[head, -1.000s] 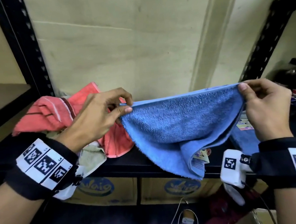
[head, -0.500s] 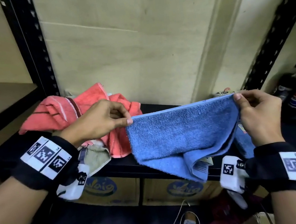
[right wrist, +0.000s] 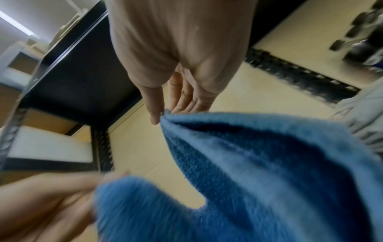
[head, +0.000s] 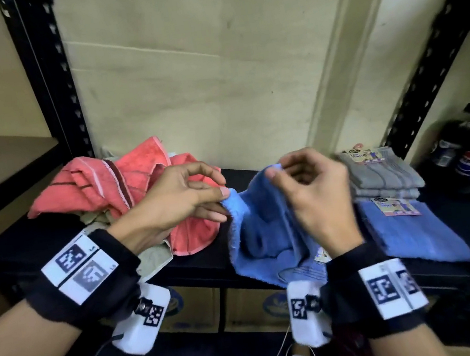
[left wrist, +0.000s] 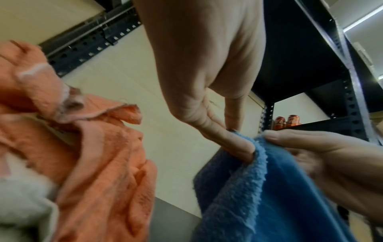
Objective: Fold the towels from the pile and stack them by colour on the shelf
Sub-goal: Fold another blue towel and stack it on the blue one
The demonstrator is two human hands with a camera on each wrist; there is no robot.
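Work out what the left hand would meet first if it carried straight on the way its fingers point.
Probably the right hand: the left hand, pinching the blue towel, points rightward at it across a short gap. Depth is uncertain.

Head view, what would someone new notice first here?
Both hands, the left hand and right hand, pinch a blue towel in mid-air at the centre. Behind the left hand, a rumpled pile of coral towels lies on the black shelf; folded grey towels are stacked at right.

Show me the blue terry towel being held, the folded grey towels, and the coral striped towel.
blue terry towel [head: 254, 236], head view, hanging middle
folded grey towels [head: 379, 171], head view, top of stack
coral striped towel [head: 88, 184], head view, striped part
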